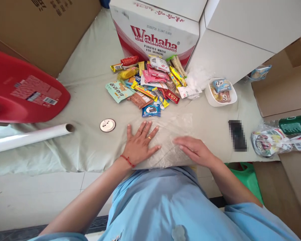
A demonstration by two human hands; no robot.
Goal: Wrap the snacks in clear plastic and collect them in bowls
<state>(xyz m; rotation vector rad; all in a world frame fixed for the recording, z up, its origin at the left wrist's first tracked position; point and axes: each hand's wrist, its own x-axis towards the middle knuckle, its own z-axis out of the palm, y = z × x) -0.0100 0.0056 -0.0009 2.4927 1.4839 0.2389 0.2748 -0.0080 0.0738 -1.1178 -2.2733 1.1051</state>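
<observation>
A sheet or bag of clear plastic (pixel 167 152) lies wrinkled on the cloth-covered table in front of me. My left hand (pixel 139 143) rests flat on its left part, fingers spread. Over the right part is my right hand (pixel 197 149), its fingers stretched out and held close together, with nothing visible in them. Whether its fingertips touch the plastic I cannot tell. Just beyond my left fingertips sits a blue snack packet (pixel 151 110), at the near edge of a pile of wrapped snacks (pixel 155 75). Left of that hand lies a round pin badge (pixel 107 125), pin side up.
A Wahaha water carton (pixel 155 36) stands behind the snacks. To the left are a red jug (pixel 27 87) and a white roll (pixel 30 138). On the right are a white tub (pixel 220 100) of packets, a pixelated dark object (pixel 237 135) and a green-labelled bottle (pixel 294 125).
</observation>
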